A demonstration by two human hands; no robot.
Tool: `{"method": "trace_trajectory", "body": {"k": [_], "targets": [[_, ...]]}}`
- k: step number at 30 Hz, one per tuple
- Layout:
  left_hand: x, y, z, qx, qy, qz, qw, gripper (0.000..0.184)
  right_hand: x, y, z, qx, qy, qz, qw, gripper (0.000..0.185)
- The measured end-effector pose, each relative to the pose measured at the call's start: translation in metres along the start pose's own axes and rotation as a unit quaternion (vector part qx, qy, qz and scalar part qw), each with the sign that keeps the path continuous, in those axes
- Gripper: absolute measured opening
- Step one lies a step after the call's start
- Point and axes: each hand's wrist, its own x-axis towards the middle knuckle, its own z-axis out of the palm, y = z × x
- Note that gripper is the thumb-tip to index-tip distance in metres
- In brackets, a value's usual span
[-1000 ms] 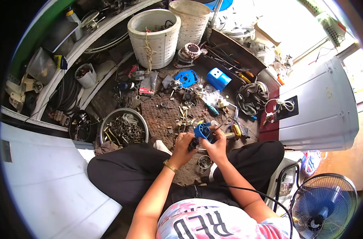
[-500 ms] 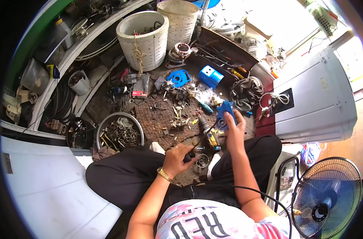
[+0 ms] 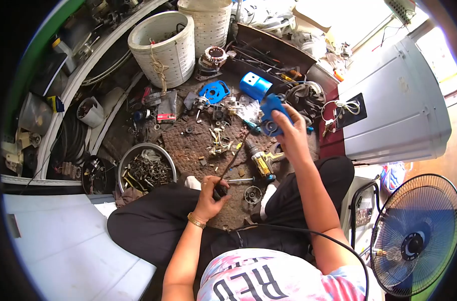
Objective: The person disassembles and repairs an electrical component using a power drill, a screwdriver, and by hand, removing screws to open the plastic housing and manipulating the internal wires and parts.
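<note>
My right hand (image 3: 292, 131) is closed on a blue metal motor end cover (image 3: 271, 108) with a round hub, held up above the floor. In my closed left hand (image 3: 211, 196) is a black-handled tool with a long thin dark shaft (image 3: 234, 159); its tip reaches close to the cover. I cannot make out the tool's exact kind. Below my right hand lies a yellow and black power drill (image 3: 262, 161). A screwdriver (image 3: 242, 179) and a round metal part (image 3: 252, 194) lie between my legs.
A metal bowl of small parts (image 3: 147, 170) stands at left. Ahead are a blue cylinder housing (image 3: 255, 86), a blue plate (image 3: 215, 92), a copper-wound stator (image 3: 213, 56) and a white bucket (image 3: 163, 50). A black cable (image 3: 308, 231) crosses my lap; a fan (image 3: 414, 243) stands at right.
My left hand has moved left and up with the tool, whose shaft now points at the cover. My right hand has raised and turned the cover. The view has shifted slightly.
</note>
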Motion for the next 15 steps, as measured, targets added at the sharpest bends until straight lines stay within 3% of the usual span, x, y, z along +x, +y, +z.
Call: {"method": "trace_trajectory", "body": {"k": [3, 6, 8, 10, 15], "targets": [[0.004, -0.03, 0.006, 0.085, -0.005, -0.038, 0.996, 0.042, -0.004, 0.014, 0.002, -0.066, -0.021, 0.025, 0.997, 0.028], [0.019, -0.075, 0.009, 0.006, 0.078, -0.115, 0.99, 0.04, -0.001, 0.05, 0.006, -0.074, -0.054, 0.009, 0.996, 0.034], [0.034, -0.09, -0.004, 0.129, 0.083, -0.118, 0.981, 0.04, 0.007, 0.087, 0.008, -0.1, -0.065, -0.009, 0.993, 0.037], [0.038, -0.132, -0.016, 0.171, 0.069, -0.136, 0.973, 0.039, 0.01, 0.111, 0.013, -0.117, -0.056, 0.018, 0.991, 0.045], [0.035, -0.15, -0.049, 0.247, -0.002, -0.175, 0.953, 0.043, 0.012, 0.156, 0.021, -0.16, -0.063, 0.035, 0.984, 0.046]]}}
